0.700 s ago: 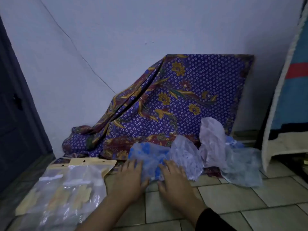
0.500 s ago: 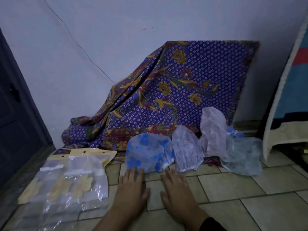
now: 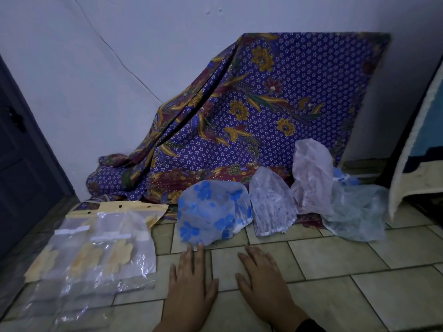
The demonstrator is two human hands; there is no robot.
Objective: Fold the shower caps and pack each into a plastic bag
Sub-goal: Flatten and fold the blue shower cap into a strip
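Left hand [image 3: 190, 281], right hand [image 3: 263, 281]: flat on the floor [image 3: 335, 259], fingers spread, palms down, holding nothing. Plastic bags [image 3: 96, 255]: stacked left of the left hand. Blue-flowered cap [image 3: 213, 216]: just beyond the left hand's fingertips. Three more caps: white-printed [image 3: 272, 207], pink [image 3: 311, 176], pale blue [image 3: 357, 216], beyond the right hand, rightward. Patterned cloth [image 3: 263, 111]: draped behind, against the wall [image 3: 143, 44].

The tiled floor [image 3: 335, 257] carries clear plastic bags [image 3: 96, 250], four shower caps [image 3: 213, 216], draped patterned cloth [image 3: 263, 111] and both flat hands [image 3: 191, 281].
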